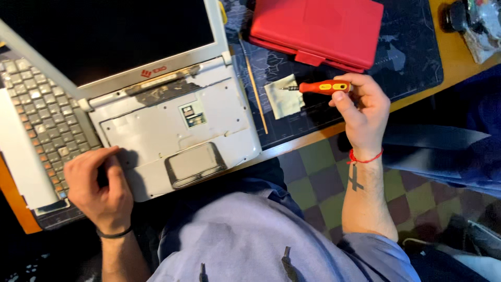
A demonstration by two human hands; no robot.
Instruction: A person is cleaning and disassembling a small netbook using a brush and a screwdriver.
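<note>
- laptop, a white opened plastic one (172, 125), lies on the wooden desk (459, 65) with its dark screen tilted back, its keyboard bay bare and its grey touchpad near the front edge.
- detached grey keyboard (44, 120) lies slanted just left of the laptop base.
- dark printed desk mat (412, 57) spreads under the laptop's right side.
- red flat plastic case (318, 26) sits shut on the mat, above the right hand.
- left hand (99, 185) rests curled on the laptop's front left corner, fingers bent against the palm rest, grasping nothing i can make out.
- right hand (362, 107) pinches a red-and-yellow-handled small screwdriver (318, 87) at its butt end, held level above the mat, tip pointing left.
- pale square cloth (284, 99) lies just under the tip.
- thin wooden stick (255, 86) lies beside the laptop's right edge.
</note>
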